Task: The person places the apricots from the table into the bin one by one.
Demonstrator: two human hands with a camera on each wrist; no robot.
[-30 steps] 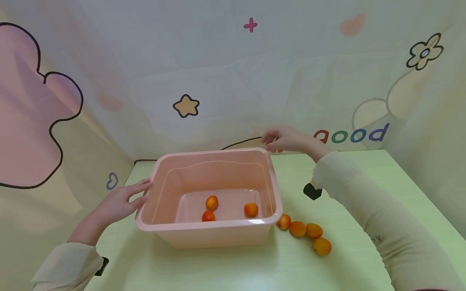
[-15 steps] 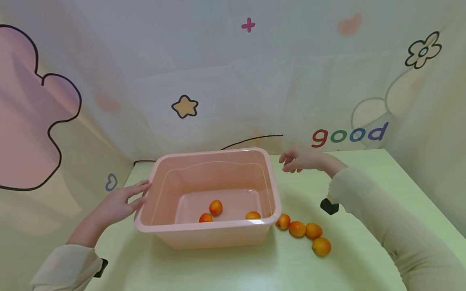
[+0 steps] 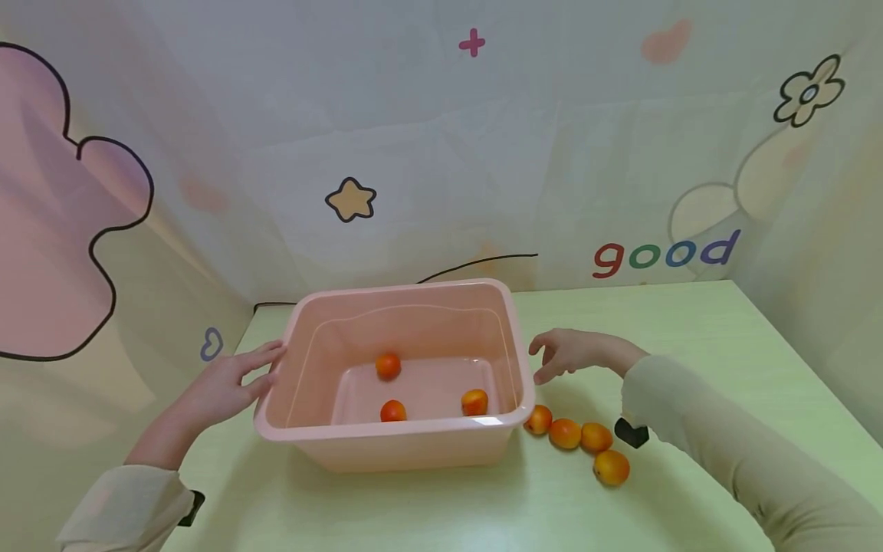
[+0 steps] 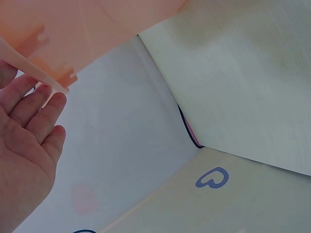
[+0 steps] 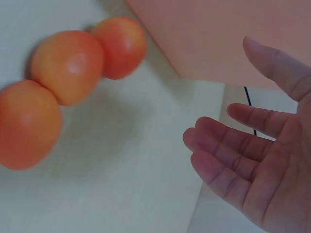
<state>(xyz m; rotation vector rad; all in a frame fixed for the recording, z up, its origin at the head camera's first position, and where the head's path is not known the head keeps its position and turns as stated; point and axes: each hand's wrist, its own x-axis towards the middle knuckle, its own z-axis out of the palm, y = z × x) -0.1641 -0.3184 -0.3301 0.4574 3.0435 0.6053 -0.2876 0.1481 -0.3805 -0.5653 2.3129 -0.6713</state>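
Note:
In the head view a pink plastic basin (image 3: pixel 414 448) stands on the table with three small orange-red apricots inside, one at the back (image 3: pixel 388 366). My left hand (image 3: pixel 224 387) rests at the basin's left rim, its fingers fairly straight; in the left wrist view the fingers (image 4: pixel 46 116) touch the rim from below. My right hand (image 3: pixel 569 354) hovers just right of the basin, fingers loosely bent and holding nothing. Below it several apricots lie in a row on the table, among them a front one (image 3: pixel 611 468); the right wrist view shows some close up, such as the middle apricot (image 5: pixel 68 67).
The pale green table (image 3: pixel 441 514) carries everything. A printed curtain (image 3: pixel 441 153) with "good" lettering hangs behind and along both sides. A dark wrist strap piece (image 3: pixel 631 433) sits by the right sleeve.
My right hand has moved from above the basin's back right corner out to the right and down toward the table. Apricots inside the basin have rolled. The left hand stays put.

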